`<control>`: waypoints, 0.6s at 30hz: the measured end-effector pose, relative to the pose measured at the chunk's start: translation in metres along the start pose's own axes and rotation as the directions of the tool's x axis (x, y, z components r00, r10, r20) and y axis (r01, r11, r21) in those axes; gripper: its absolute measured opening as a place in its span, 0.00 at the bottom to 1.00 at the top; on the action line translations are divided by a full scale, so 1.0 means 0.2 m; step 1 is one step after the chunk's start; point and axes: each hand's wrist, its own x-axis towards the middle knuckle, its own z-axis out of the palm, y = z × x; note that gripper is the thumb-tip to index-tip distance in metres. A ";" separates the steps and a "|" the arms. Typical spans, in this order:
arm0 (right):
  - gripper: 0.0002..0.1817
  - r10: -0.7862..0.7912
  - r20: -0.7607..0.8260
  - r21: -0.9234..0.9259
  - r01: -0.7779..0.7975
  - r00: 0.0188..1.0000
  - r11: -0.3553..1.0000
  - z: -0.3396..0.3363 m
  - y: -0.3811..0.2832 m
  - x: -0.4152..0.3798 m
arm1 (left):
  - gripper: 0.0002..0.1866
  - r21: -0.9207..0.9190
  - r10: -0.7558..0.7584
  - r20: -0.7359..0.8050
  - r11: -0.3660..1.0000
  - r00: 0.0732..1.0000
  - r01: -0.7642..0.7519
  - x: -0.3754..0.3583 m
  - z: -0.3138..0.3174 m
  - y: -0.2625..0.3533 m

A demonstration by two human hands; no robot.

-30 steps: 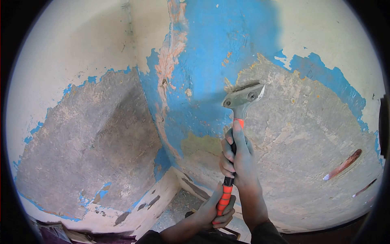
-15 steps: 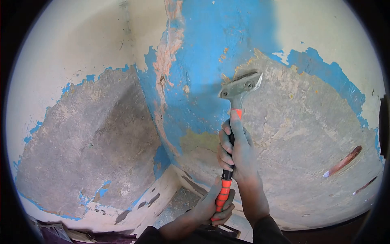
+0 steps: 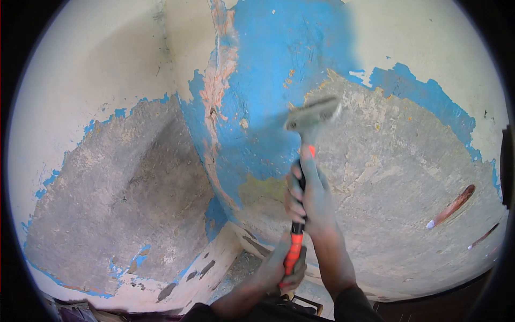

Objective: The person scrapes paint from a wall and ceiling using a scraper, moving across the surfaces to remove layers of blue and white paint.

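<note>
A long-handled paint scraper (image 3: 313, 114) with a wide metal head and an orange-and-black handle is held in both hands. My right hand (image 3: 312, 188) wraps the black upper shaft, its thumb lying along the orange collar under the head. Lower down, my left hand (image 3: 284, 266) is closed round the orange ribbed grip. The scraper head, blurred by motion, overlaps the border between blue paint (image 3: 263, 123) and bare grey plaster (image 3: 375, 161) on the wall. Part of the handle is hidden behind my fingers.
The walls meet in a corner left of the scraper, with pinkish crumbled plaster (image 3: 217, 86) along it. Bare grey plaster (image 3: 118, 198) also covers the left wall, edged with blue flakes. Two dark grooves (image 3: 453, 206) mark the right wall. Debris (image 3: 244, 271) lies on the floor.
The scraper and both hands have shifted slightly left in view, and its head is now blurred. Both hands keep their hold; the view itself has moved a little.
</note>
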 end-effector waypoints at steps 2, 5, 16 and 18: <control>0.22 0.006 -0.008 0.003 -0.006 1.000 1.000 0.02 0.00 0.00 | 0.37 0.006 0.002 -0.015 1.000 1.000 -0.002 0.00 0.04 0.04; 0.22 0.062 -0.009 0.034 -0.062 0.998 0.997 -0.01 0.00 -0.02 | 0.37 -0.033 -0.002 -0.040 0.999 0.999 0.000 -0.03 0.02 -0.02; 0.23 0.069 0.021 0.084 -0.071 0.997 0.994 0.00 0.02 -0.04 | 0.38 -0.023 -0.021 -0.098 1.000 0.995 0.018 -0.05 0.06 0.03; 0.24 0.042 0.026 -0.001 -0.042 0.999 0.999 0.03 -0.03 0.03 | 0.38 0.036 0.026 -0.201 0.999 0.979 -0.019 0.00 0.03 0.04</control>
